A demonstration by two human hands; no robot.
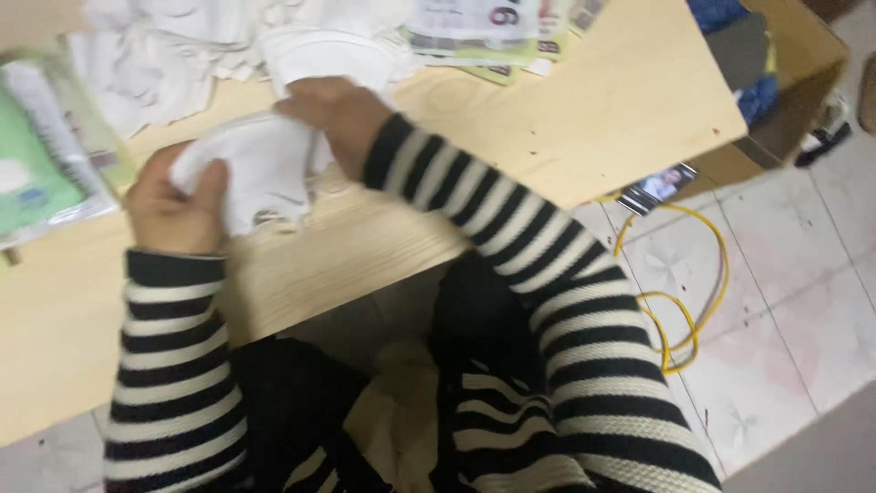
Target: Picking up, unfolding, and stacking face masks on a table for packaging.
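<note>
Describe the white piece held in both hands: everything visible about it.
The white piece looks like soft fabric or foam, curved and slightly crumpled; blur hides finer detail. It sits just above the pale wooden table, near its front edge. The left hand grips its left end, thumb on top; the right hand pinches its upper right side. More white pieces lie piled behind it.

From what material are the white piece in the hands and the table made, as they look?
The white piece, held by the left hand and right hand, looks like soft matte fabric or padding: it bends and creases, though blur leaves this open. The table looks like pale unfinished plywood, with visible grain and a matte surface.
</note>
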